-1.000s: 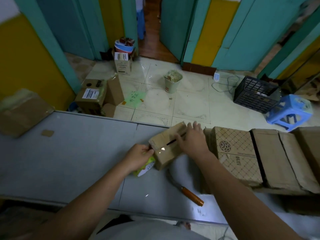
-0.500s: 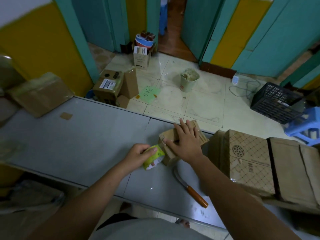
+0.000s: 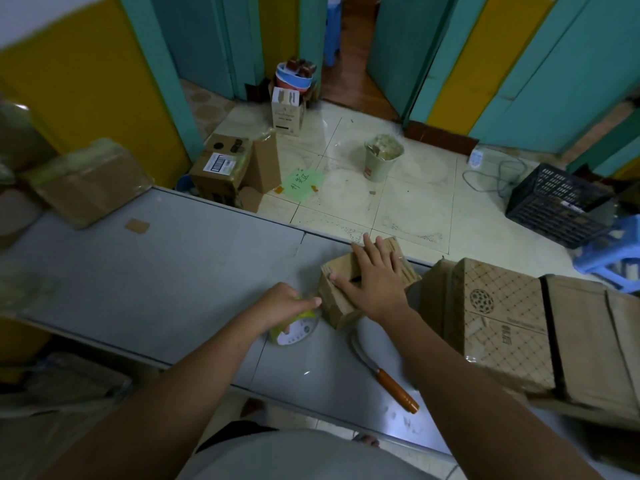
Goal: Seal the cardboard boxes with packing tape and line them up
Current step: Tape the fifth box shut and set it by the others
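Observation:
A small cardboard box (image 3: 337,306) sits on the grey table (image 3: 156,271) near its far edge. My right hand (image 3: 375,278) lies flat on the box's top with fingers spread, pressing it down. My left hand (image 3: 282,304) grips a roll of packing tape (image 3: 294,332) with a yellow-green and white core, held against the box's left end, thumb pointing at the box. To the right, a row of larger cardboard boxes (image 3: 502,323) stands side by side.
A knife with an orange handle (image 3: 394,389) lies on the table near the front edge. More boxes (image 3: 90,181) sit at the table's left end. Beyond the table are floor boxes (image 3: 225,168), a bucket (image 3: 381,157), a black crate (image 3: 554,202) and a blue stool (image 3: 616,251).
My left hand has drawn the tape roll down the box's left end toward the table. My right hand moved from the box's side to lie flat on its top. The camera view shifted left.

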Available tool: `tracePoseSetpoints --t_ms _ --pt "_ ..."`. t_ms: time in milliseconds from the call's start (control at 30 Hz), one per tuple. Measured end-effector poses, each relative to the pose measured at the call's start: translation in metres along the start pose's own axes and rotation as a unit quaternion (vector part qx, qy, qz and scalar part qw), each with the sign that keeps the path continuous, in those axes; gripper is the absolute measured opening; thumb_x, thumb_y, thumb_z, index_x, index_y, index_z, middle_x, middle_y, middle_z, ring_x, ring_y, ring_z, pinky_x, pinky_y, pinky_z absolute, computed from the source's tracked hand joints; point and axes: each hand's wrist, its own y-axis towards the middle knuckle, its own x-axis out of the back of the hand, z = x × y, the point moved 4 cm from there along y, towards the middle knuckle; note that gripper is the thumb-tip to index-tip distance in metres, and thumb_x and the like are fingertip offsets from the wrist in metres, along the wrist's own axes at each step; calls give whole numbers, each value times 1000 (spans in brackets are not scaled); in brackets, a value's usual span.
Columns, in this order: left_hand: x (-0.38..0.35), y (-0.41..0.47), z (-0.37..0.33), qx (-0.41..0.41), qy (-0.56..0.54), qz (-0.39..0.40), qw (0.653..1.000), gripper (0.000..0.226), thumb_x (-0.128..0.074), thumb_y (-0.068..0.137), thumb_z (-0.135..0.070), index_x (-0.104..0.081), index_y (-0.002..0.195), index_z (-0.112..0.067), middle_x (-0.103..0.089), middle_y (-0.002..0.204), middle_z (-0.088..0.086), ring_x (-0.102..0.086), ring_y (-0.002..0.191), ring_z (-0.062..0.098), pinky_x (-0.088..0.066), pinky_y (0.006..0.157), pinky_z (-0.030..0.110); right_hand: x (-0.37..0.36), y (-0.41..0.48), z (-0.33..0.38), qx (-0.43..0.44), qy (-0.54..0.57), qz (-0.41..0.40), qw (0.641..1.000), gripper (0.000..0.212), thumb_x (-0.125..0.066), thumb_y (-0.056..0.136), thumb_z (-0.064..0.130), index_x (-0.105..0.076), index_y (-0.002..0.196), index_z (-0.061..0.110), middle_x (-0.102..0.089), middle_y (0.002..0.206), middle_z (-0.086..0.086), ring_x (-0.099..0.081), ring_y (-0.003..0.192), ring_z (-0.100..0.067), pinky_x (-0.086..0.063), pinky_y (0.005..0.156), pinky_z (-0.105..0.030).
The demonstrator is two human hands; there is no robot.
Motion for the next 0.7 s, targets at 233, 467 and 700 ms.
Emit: tracePoseSetpoints --t_ms 233,467,700 --pt "-7 0 4 -14 86 -80 993 65 -68 82 -77 -40 61 -22 -40 52 -4 -46 48 16 -31 54 30 -1 0 -1 -2 -7 1 1000 96 -31 89 90 -28 164 30 -8 176 3 4 162 -22 2 129 -52" --pt "-11 -1 -2 -23 121 -75 990 62 -61 91 -76 -48 67 -20 -53 62 0 -56 61 22 -33 55 33 2 -1 -1 -5 6 -1 1000 94 -35 89 90 -29 163 32 -9 175 4 4 162 -21 4 128 -51" --pt "-19 -6 -2 -54 107 -118 986 49 -65 94 -66 -50 83 -21 -59 76 -2 -58 73 23 -37 60 35 29 -48 -5 11 215 -185 959 44 -71 99 30 -63 139 15 -46 159 -5 -28 156 -17 -23 128 -44"
